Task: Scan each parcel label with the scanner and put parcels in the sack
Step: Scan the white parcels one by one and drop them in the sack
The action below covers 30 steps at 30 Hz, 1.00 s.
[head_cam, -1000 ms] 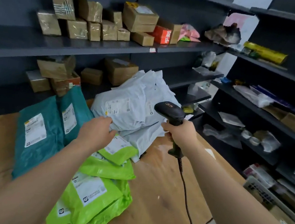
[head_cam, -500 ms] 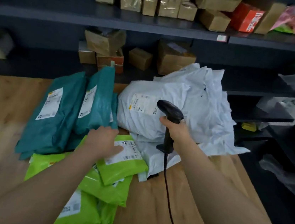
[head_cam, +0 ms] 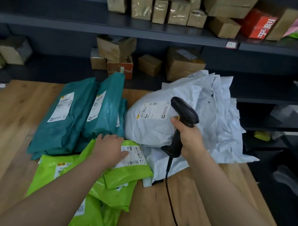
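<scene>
Left hand (head_cam: 111, 148) flat on green parcel (head_cam: 130, 172) — right hand (head_cam: 191, 138) grips scanner (head_cam: 184, 110).

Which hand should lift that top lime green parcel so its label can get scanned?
Left. The left hand rests on the lime green parcel; the right hand is busy gripping the scanner.

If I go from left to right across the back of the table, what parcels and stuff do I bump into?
You meet the first teal parcel → second teal parcel → white parcel with the label → scanner gripped by the right hand → crumpled white bags.
</scene>
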### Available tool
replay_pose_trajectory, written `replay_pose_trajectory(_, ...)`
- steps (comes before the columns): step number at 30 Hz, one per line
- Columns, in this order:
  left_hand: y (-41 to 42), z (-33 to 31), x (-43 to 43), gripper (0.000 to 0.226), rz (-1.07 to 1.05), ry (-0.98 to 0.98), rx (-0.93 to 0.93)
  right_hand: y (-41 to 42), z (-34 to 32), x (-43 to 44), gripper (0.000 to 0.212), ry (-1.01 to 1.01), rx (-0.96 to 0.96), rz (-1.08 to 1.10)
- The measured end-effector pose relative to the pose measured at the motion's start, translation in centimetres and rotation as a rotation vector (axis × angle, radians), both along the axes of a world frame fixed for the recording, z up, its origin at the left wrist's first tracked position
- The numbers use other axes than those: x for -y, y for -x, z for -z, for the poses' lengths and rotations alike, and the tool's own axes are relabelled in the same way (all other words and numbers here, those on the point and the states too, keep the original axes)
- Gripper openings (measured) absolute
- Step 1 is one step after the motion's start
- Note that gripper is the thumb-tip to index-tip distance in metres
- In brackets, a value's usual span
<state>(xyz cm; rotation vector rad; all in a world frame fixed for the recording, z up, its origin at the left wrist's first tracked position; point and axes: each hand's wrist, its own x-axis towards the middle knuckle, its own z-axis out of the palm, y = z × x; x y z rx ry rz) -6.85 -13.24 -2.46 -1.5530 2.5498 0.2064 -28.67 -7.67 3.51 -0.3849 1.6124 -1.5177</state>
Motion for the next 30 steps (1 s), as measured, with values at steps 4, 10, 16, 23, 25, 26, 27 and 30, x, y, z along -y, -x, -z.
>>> replay_pose_trajectory(4, 1.0, -1.1, -1.9, 0.033, -0.053, -0.083, -0.473, -0.6, -2.2, -3.1, 0.010, 0.066, 0.051, 0.024)
replay_pose_trajectory(10, 4.4, -2.4, -6.1, 0.048, -0.714, -1.024, -1.020, -1.4, -4.0, -8.0, 0.011, 0.116, 0.054, 0.078)
replay_pose_trajectory(16, 5.7, -1.1, -8.3, 0.083, -0.965, -1.549, -1.100, -2.2, -4.0, -11.4, 0.019, 0.144, 0.084, 0.117)
replay_pose_trajectory(23, 8.0, -1.2, -8.7, 0.070, -1.140, -1.561, -1.626, -1.1, -3.6, -14.9, 0.029, 0.060, -0.031, -0.034)
replay_pose_trajectory(25, 7.7, -1.3, -8.3, 0.073, -1.175, -1.533, -1.642, -0.3, -3.3, -16.0, 0.026, 0.038, -0.078, -0.043)
replay_pose_trajectory(26, 7.6, -1.5, -8.2, 0.074, -1.175, -1.521, -1.659, 0.1, -3.2, -16.4, 0.024, 0.023, -0.097, -0.044)
replay_pose_trajectory(27, 7.7, -1.9, -8.2, 0.072, -1.171, -1.519, -1.682, 0.5, -3.2, -16.8, 0.020, 0.012, -0.111, -0.051)
replay_pose_trajectory(30, 8.2, -4.1, -8.3, 0.053, -1.081, -1.474, -1.746, 1.7, -3.5, -17.8, 0.009, 0.002, -0.147, -0.097)
